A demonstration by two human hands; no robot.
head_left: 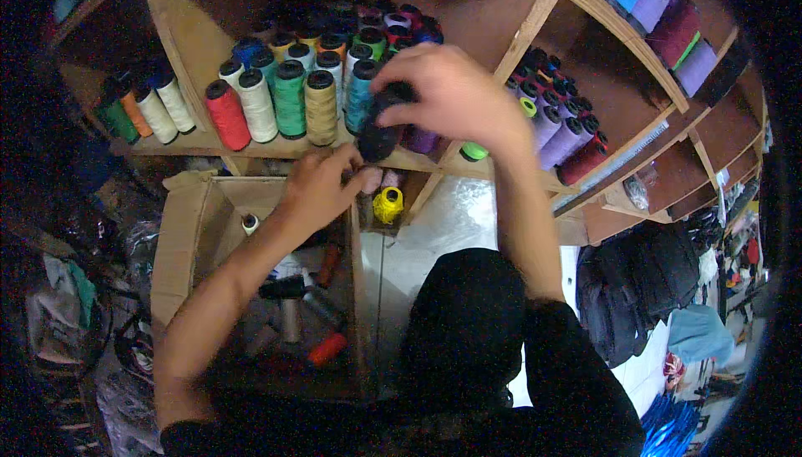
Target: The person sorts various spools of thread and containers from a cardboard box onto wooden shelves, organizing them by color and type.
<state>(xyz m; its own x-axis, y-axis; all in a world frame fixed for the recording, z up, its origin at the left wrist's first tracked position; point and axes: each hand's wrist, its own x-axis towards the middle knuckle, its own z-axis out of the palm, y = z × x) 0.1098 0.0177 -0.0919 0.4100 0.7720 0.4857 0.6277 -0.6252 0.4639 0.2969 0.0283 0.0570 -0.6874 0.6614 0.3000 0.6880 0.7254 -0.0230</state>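
A: State the layout, largest item first.

B: A wooden shelf unit (251, 146) spans the upper view. An open cardboard box (180, 231) stands below its left bay, and a black backpack (639, 290) lies to the right.

A: Shelf contents?

B: The left bay holds upright thread spools packed in rows: a red spool (227, 114), a cream spool (257, 104), a green spool (290, 98), a tan spool (321, 106). The right bay holds purple and dark red spools (560, 135).

A: Box contents?

B: Several loose spools lie on their sides, including an orange-red spool (327, 348). A yellow spool (388, 204) sits just beside the box, under the shelf edge.

A: Hand status?

B: The right hand (455, 93) is closed over the top of a black spool (380, 127), which is tilted at the front edge of the left bay. The left hand (322, 185) sits just below it, fingers curled; whether it holds anything cannot be determined.

A: Progress?

B: Judged as well advanced: the rows are nearly full, while some spools are still in the box.
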